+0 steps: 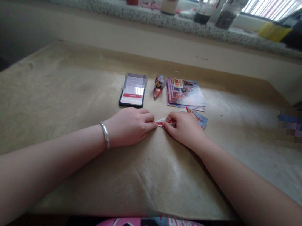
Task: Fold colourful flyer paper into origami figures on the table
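My left hand (130, 125), with a silver bracelet on its wrist, rests on the tan table (56, 94) with fingers curled. Its fingertips pinch the left end of a colourful printed paper (200, 118). My right hand (184, 128) lies on the same paper, fingers closed and pressing its near edge. Most of the paper is hidden under the two hands. A small folded paper piece (158, 85) lies just beyond. Next to it sits a stack of colourful leaflets (185, 93).
A phone (132, 94) with a lit screen lies just beyond my left hand. A stone window ledge (155, 16) at the back carries bottles, jars and a green pouch. A blurred object lies at the table's right edge.
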